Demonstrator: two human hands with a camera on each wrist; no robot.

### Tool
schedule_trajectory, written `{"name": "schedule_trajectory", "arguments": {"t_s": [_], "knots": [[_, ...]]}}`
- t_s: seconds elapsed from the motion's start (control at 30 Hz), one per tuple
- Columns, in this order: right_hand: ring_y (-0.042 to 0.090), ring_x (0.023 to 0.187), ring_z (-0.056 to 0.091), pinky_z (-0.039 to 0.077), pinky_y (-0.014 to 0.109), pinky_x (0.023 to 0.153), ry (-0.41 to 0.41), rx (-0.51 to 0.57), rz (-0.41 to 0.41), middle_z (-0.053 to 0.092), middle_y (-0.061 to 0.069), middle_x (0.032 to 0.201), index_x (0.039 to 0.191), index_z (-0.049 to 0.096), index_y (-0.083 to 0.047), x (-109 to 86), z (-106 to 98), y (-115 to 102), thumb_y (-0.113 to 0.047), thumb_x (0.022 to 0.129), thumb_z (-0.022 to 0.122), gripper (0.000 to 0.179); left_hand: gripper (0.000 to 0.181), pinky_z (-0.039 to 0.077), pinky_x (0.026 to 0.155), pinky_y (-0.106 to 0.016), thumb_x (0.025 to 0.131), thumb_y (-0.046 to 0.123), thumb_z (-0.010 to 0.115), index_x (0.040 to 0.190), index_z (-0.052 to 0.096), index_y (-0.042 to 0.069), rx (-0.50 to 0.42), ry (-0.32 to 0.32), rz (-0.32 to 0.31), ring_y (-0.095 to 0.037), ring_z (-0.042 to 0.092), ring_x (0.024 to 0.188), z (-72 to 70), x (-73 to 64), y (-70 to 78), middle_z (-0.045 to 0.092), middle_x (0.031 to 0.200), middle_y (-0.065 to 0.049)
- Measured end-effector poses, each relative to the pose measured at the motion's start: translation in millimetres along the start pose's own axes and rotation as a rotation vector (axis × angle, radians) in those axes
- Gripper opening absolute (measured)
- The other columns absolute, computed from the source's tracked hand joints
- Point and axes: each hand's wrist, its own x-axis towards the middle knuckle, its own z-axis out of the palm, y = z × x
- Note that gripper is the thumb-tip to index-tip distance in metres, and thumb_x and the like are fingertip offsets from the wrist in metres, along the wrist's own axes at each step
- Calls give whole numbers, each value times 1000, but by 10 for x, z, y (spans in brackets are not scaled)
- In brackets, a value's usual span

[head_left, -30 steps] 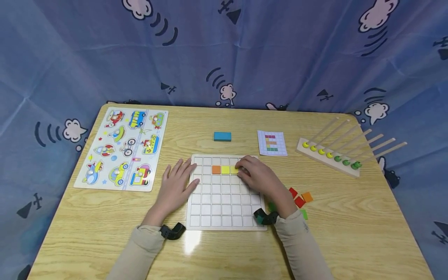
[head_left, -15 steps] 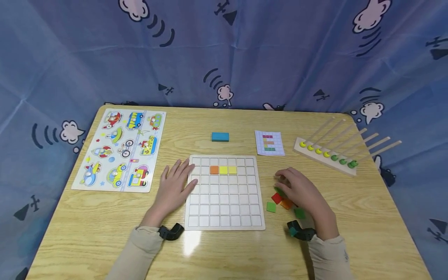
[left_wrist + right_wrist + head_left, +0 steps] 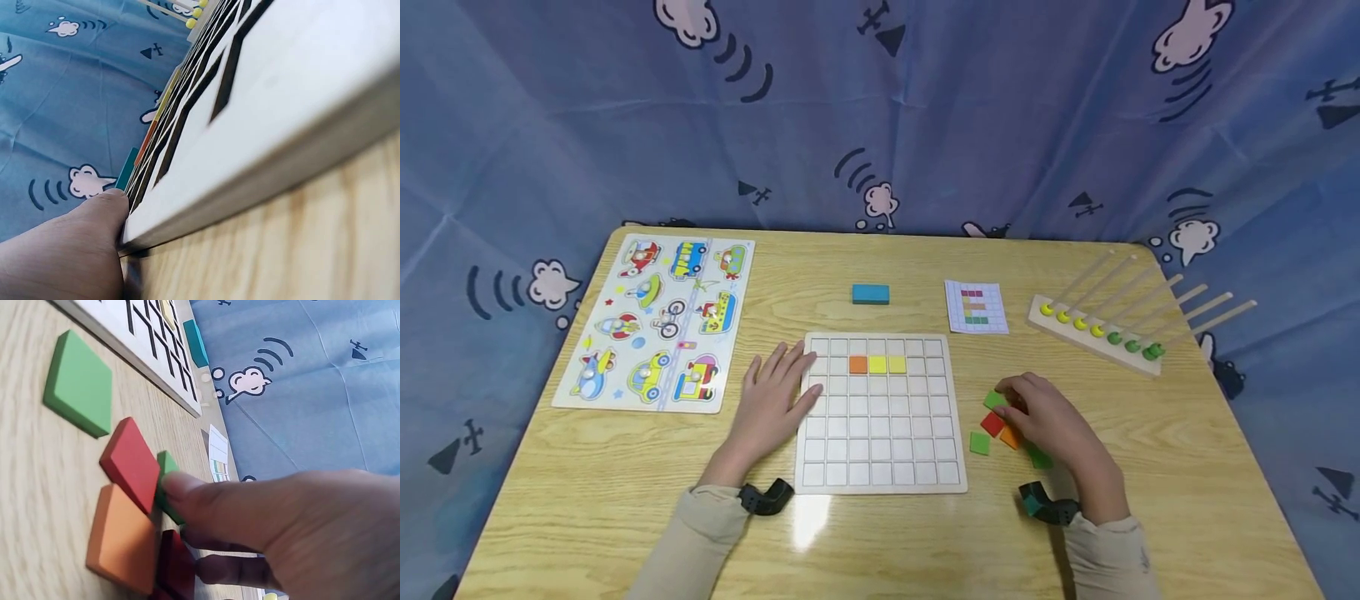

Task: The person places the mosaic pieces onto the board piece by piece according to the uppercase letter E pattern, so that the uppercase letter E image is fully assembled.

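Observation:
My left hand [image 3: 775,408] rests flat, fingers spread, along the left edge of a white grid board [image 3: 887,450]. In the left wrist view, its thumb [image 3: 100,219] touches the board's side. On the board lie an orange tile [image 3: 858,365] and two yellow tiles in one row. Right of the board, my right hand [image 3: 1052,421] bends over loose square tiles, thumb and fingers apart. The right wrist view has its thumb [image 3: 181,485] at a green tile [image 3: 165,464] and a fingertip beside a dark red tile [image 3: 175,565]. Another red tile [image 3: 130,462], an orange tile [image 3: 122,540] and a green tile [image 3: 78,384] lie close by.
A pattern card [image 3: 977,307] and a blue block [image 3: 870,294] lie behind the board. To the left is a vehicle puzzle board [image 3: 655,325]. A bead rack [image 3: 1093,346] with slanted wooden rods stands at the back right. A blue curtain hangs behind the table.
The right hand has left the board's upper right, where a second yellow tile now lies uncovered, and moved right and down to the loose tiles. The left hand stays put.

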Motion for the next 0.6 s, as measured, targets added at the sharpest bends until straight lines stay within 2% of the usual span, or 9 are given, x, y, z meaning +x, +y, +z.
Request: {"name": "schedule_trajectory", "arguments": {"t_s": [0.43, 0.6], "knots": [[20, 83, 51, 47, 38, 75, 23, -28, 2, 56, 9, 102, 120, 59, -2, 2, 45, -25, -17, 91, 66, 34, 57, 2, 117, -53, 99, 52, 37, 149, 35, 23, -3, -11, -8, -24, 13, 148, -14, -3, 5, 24, 159, 2], [23, 90, 50, 48, 41, 79, 63, -36, -23, 56, 11, 106, 119, 57, -1, 22, 61, -35, -16, 92, 64, 32, 57, 1, 117, -53, 100, 53, 35, 149, 34, 24, 2, -12, -8, -24, 12, 148, -7, 2, -3, 23, 159, 2]]}}
